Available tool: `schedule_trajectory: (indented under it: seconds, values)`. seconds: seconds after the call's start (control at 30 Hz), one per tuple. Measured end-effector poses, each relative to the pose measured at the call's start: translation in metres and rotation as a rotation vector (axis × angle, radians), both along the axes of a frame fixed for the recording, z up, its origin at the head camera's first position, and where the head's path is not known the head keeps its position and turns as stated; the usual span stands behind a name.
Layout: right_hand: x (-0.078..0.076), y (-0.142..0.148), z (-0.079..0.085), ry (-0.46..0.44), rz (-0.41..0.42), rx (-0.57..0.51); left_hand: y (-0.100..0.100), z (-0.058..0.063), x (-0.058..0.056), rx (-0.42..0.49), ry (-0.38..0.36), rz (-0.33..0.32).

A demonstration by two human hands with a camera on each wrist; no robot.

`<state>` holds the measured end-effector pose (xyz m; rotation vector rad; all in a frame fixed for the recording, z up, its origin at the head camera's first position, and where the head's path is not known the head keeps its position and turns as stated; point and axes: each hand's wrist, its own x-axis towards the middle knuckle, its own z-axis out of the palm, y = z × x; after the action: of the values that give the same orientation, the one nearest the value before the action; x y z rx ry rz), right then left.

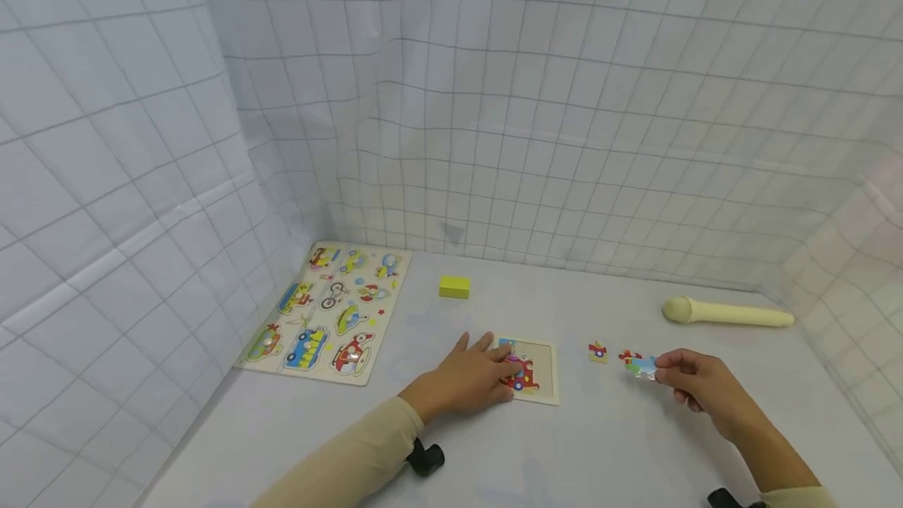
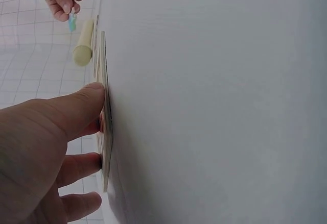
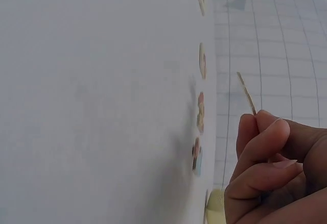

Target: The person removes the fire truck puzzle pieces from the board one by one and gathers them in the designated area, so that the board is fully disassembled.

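My left hand point(image 1: 469, 375) rests with fingers spread over the left part of a small framed jigsaw board point(image 1: 546, 375), partly hiding its red vehicle picture. In the left wrist view, the thumb point(image 2: 84, 106) touches the board's edge point(image 2: 106, 152). To the right, my right hand point(image 1: 705, 382) pinches a thin jigsaw piece point(image 1: 642, 368) with blue and green on it between thumb and fingertips. The right wrist view shows that piece point(image 3: 247, 94) edge-on, raised off the table. Loose jigsaw pieces point(image 1: 598, 351) lie between the board and the right hand.
A large vehicle puzzle board point(image 1: 331, 312) lies at the left. Behind the small board sits a yellow block point(image 1: 455, 287). A pale yellow microphone-shaped object point(image 1: 734, 313) lies at the back right. White gridded sheets point(image 1: 529, 100) wall in the back and sides.
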<state>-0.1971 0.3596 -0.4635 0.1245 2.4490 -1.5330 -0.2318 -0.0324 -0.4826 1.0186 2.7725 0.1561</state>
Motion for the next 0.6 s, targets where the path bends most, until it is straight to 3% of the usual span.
schedule_trajectory:
  seconds: [0.2,0.6]
  values:
    - [0.009,0.027,-0.007,-0.051,-0.018,0.066,0.001,0.001,0.0,0.004,0.014,0.002]
    - [0.014,0.038,-0.015,-0.083,0.006,0.178,0.0,0.001,0.001,0.013,0.016,-0.004]
